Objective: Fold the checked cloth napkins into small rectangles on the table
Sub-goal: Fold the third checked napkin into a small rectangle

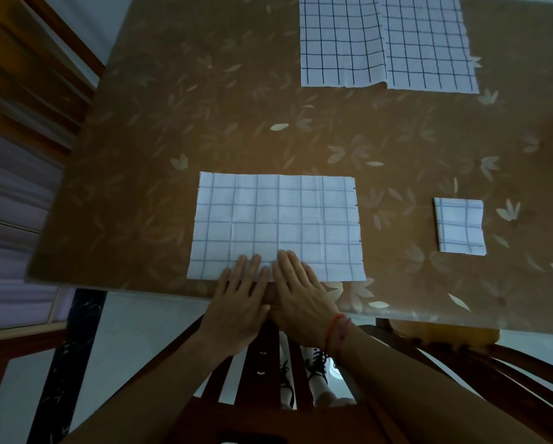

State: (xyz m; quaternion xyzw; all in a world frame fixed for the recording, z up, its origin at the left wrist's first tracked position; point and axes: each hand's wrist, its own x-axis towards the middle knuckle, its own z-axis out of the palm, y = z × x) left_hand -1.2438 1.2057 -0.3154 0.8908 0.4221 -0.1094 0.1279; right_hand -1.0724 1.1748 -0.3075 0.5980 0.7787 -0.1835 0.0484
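Pressing the checked napkin (276,225) (near edge): left fingers (251,270), right fingers (288,265).

Pressed flat on near edge of wide checked napkin (276,219): left hand (238,304), right hand (300,293), fingers straight, side by side.
Noted on leaf-patterned table (172,123): small folded napkin (460,226) to right, well apart; at far edge, first open napkin (342,43) just beside second open napkin (429,43), edges meeting.
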